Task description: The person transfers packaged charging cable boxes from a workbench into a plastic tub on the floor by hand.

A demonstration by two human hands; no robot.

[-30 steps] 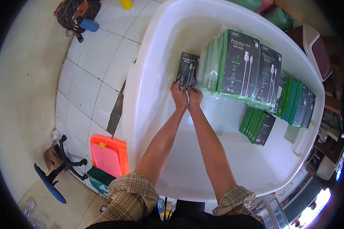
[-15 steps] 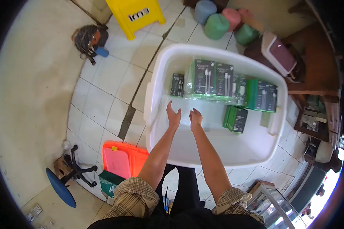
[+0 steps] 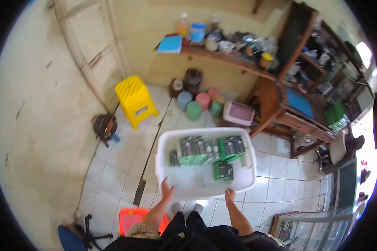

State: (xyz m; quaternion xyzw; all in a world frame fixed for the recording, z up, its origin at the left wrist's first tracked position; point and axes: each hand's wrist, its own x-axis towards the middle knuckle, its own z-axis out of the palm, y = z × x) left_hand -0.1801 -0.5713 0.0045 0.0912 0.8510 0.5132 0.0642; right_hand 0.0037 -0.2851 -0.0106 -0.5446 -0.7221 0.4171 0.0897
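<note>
A large white tub (image 3: 192,193) stands on the tiled floor. Inside it, plastic-wrapped black and green cable boxes (image 3: 192,147) lie along the far side, with a small dark box (image 3: 174,158) at their left. More green and black boxes (image 3: 232,146) sit at the right, and a smaller stack (image 3: 224,171) lies nearer the middle. My left hand (image 3: 167,190) is at the tub's near left corner, fingers apart, holding nothing. By the near right rim is my right hand (image 3: 230,194), its fingers curled together; what they hold, if anything, is too small to tell.
Beyond the tub are a yellow stool (image 3: 136,100), round containers (image 3: 193,110) and a lidded bin (image 3: 238,113). A cluttered shelf (image 3: 222,55) and wooden desk (image 3: 297,113) stand farther back. An orange lid (image 3: 127,219) lies near left, a glass case (image 3: 310,230) near right.
Both hands have left the small dark box and moved apart, back towards the tub's near side. The view has lifted and widened, showing the shelf and desk. My right fingers have curled in.
</note>
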